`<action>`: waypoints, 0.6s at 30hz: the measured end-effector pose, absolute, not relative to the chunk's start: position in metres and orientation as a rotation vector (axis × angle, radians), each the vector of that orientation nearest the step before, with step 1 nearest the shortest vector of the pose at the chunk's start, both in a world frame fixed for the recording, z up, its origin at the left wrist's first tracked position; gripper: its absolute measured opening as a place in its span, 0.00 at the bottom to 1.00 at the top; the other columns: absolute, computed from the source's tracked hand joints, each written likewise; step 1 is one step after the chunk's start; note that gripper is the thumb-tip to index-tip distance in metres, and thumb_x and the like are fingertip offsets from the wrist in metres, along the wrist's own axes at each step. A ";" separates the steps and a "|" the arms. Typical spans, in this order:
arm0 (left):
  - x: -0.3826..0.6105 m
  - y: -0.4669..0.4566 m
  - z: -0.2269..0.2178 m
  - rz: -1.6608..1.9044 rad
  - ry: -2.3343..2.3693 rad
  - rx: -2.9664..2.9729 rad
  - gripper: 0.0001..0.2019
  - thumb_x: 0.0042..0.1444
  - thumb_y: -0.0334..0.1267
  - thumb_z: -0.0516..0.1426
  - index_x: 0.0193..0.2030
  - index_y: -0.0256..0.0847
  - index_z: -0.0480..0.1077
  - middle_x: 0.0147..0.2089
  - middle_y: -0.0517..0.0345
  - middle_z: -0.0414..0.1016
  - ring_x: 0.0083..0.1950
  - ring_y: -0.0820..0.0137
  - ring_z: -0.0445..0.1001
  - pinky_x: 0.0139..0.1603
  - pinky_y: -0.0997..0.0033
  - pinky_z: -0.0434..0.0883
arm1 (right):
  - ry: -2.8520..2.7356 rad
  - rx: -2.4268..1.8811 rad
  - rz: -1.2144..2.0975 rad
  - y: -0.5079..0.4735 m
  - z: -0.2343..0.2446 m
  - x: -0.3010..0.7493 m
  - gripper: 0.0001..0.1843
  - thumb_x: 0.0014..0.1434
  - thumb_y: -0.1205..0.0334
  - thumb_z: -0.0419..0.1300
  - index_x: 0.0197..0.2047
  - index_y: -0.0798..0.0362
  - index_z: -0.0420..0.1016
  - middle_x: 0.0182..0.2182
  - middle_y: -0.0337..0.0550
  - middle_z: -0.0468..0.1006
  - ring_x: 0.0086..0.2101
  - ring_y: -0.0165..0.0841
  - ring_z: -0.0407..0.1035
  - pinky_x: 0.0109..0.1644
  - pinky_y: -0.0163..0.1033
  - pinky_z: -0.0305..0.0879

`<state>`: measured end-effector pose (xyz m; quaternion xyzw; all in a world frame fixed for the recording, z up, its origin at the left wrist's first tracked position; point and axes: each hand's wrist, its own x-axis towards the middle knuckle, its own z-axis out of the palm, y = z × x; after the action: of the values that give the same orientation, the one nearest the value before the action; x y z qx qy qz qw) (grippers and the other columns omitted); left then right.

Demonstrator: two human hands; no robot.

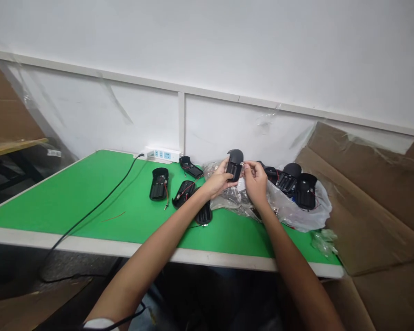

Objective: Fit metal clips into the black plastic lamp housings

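My left hand point(218, 183) is closed around a black plastic housing point(235, 158) with a rounded top and battery-like slots, held up above the table. Close against the housing's right edge, my right hand point(255, 180) has its thumb and fingers pinched together; whatever sits between the fingertips is too small to make out. Below both hands lies a clear plastic bag point(227, 200) of small parts. Similar black housings with red wires lie to the left, one standing apart point(159, 185) and another point(184, 193) partly behind my left forearm.
A white plastic bag point(322, 202) with several black housings point(306, 191) lies at right, beside a cardboard sheet point(372, 202). A white power strip point(163, 154) sits against the wall, its black cable point(100, 202) crossing the green table point(72, 197). A thin wire point(113, 217) lies nearer the front.
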<state>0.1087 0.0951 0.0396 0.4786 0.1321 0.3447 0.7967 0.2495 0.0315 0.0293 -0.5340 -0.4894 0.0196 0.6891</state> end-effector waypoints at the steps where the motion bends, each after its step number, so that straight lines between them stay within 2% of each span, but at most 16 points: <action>1: 0.109 0.094 0.039 0.740 0.276 1.038 0.44 0.50 0.23 0.59 0.73 0.59 0.59 0.57 0.55 0.78 0.55 0.62 0.81 0.63 0.49 0.74 | -1.068 -1.187 0.068 0.031 0.031 0.252 0.21 0.64 0.43 0.61 0.46 0.53 0.78 0.39 0.47 0.83 0.36 0.36 0.76 0.42 0.42 0.74; 4: 0.109 0.095 0.039 0.758 0.257 1.032 0.45 0.50 0.23 0.61 0.72 0.62 0.59 0.59 0.56 0.76 0.56 0.63 0.80 0.64 0.48 0.74 | -0.985 -1.151 0.268 0.034 0.036 0.256 0.22 0.60 0.41 0.65 0.44 0.53 0.78 0.36 0.44 0.82 0.32 0.32 0.74 0.37 0.38 0.72; 9: 0.107 0.096 0.044 0.792 0.228 0.914 0.42 0.47 0.22 0.59 0.69 0.56 0.63 0.51 0.57 0.78 0.48 0.66 0.81 0.59 0.50 0.77 | -0.885 -0.991 0.715 0.031 0.041 0.252 0.23 0.49 0.46 0.75 0.42 0.52 0.80 0.34 0.39 0.81 0.31 0.27 0.72 0.38 0.33 0.72; 11: 0.107 0.095 0.046 0.813 0.210 0.855 0.40 0.46 0.22 0.58 0.68 0.52 0.65 0.48 0.56 0.79 0.44 0.66 0.80 0.54 0.54 0.79 | -0.900 -0.968 0.847 0.027 0.043 0.248 0.23 0.46 0.49 0.78 0.41 0.52 0.80 0.33 0.38 0.81 0.31 0.26 0.72 0.38 0.32 0.73; 13: 0.108 0.093 0.047 0.839 0.217 0.813 0.35 0.46 0.24 0.57 0.64 0.47 0.68 0.44 0.55 0.80 0.38 0.66 0.78 0.44 0.61 0.80 | -0.932 -0.985 0.935 0.024 0.045 0.242 0.24 0.43 0.52 0.80 0.40 0.52 0.81 0.31 0.37 0.80 0.30 0.26 0.73 0.36 0.32 0.74; 16: 0.111 0.090 0.048 0.890 0.231 0.779 0.24 0.47 0.28 0.58 0.54 0.42 0.72 0.38 0.55 0.78 0.31 0.68 0.73 0.31 0.69 0.74 | -0.929 -1.021 0.967 0.021 0.047 0.236 0.25 0.39 0.54 0.80 0.39 0.52 0.79 0.27 0.35 0.80 0.27 0.27 0.74 0.33 0.31 0.74; 18: 0.113 0.086 0.048 0.933 0.227 0.747 0.19 0.47 0.29 0.58 0.48 0.41 0.73 0.34 0.57 0.76 0.28 0.69 0.71 0.27 0.72 0.70 | -0.904 -1.042 0.958 0.021 0.048 0.233 0.24 0.38 0.55 0.81 0.37 0.52 0.78 0.26 0.35 0.80 0.26 0.27 0.74 0.30 0.30 0.73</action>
<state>0.1133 0.0861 0.0480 0.3507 0.1064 0.4382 0.8207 0.2330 0.0211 0.0476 -0.4620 -0.4008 0.4247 0.6675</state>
